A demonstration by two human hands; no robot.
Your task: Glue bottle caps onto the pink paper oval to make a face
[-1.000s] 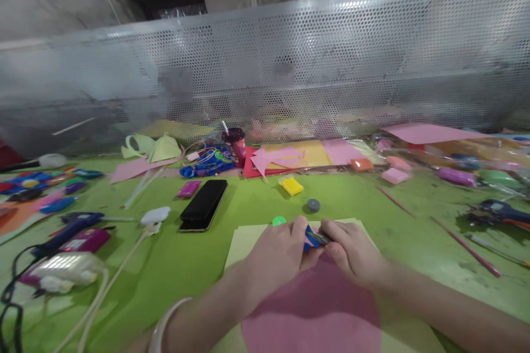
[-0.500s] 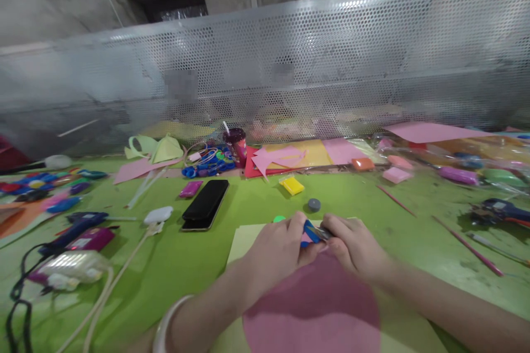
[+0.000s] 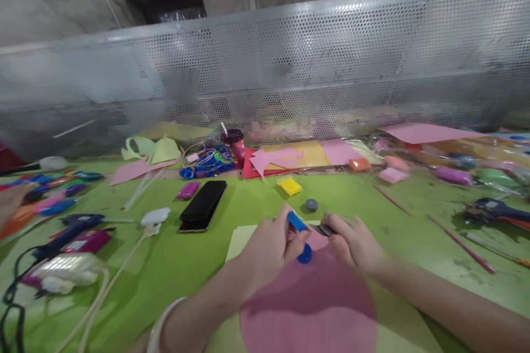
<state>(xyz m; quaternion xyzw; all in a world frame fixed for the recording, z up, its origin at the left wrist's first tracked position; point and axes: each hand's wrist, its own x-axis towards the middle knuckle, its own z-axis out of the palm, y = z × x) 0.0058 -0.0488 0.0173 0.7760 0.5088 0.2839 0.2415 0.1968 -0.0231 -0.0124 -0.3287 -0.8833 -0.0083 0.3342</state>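
My left hand (image 3: 271,245) is closed around the blue handles of a pair of scissors (image 3: 298,233), lifted a little above the table. My right hand (image 3: 351,242) pinches the dark metal blade end of the scissors, fingers curled. Both hands hover over a pink paper circle (image 3: 308,309) that lies on a pale yellow sheet (image 3: 240,237). A small grey round piece (image 3: 312,205) sits just beyond my hands.
On the green table lie a black phone (image 3: 203,204), a yellow block (image 3: 290,186), a glue gun (image 3: 68,229) with cables, scissors and coloured paper (image 3: 290,155) at the back, pink sticks (image 3: 461,244) on the right. A perforated metal screen (image 3: 290,66) closes the far edge.
My left hand has lifted and turned the blue scissor handles upward and slightly left; the handles now stick up above my fingers. My right hand stays on the blade end.
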